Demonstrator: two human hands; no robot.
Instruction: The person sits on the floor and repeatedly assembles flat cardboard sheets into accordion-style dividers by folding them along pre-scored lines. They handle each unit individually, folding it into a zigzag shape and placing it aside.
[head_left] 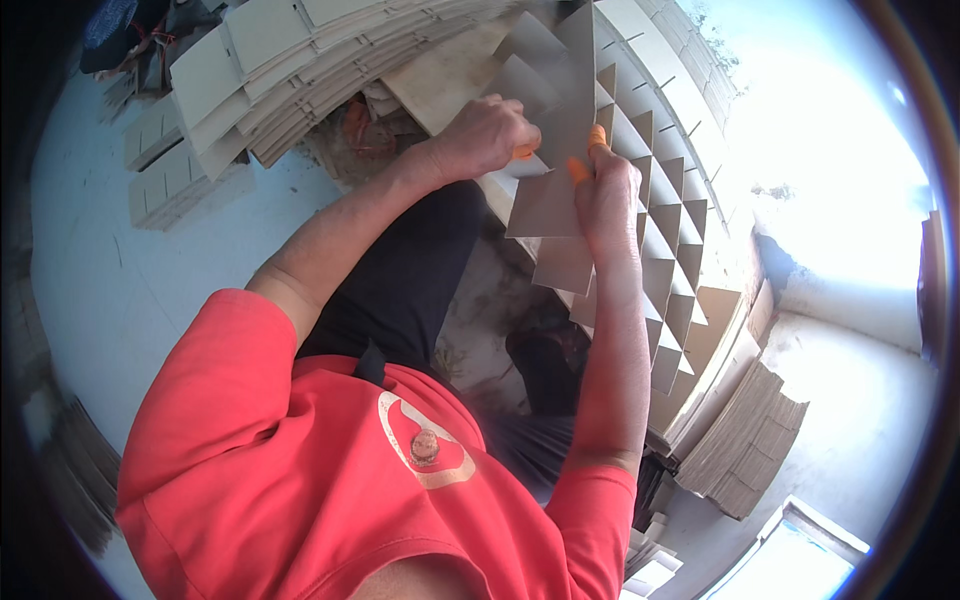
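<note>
A grey-white cardboard divider grid [655, 215], made of strips slotted crosswise into square cells, stands at a slant in front of me. My right hand [610, 195] is closed on its near side, with orange covers on the thumb and a finger pinching a cardboard strip [545, 205]. Left of it, my left hand [487, 135] is curled shut beside the grid's left strips, an orange cover showing on one finger. What its fingertips grip is hidden behind the hand. A tall cardboard panel [575, 75] rises between the two hands.
Stacks of slotted cardboard sheets [290, 75] fill the upper left, with smaller bundles [165, 185] beside them on the pale floor. Along the far right side of the grid lies a row of slotted strips [680, 95]. A brown cardboard bundle [745, 440] leans at the lower right.
</note>
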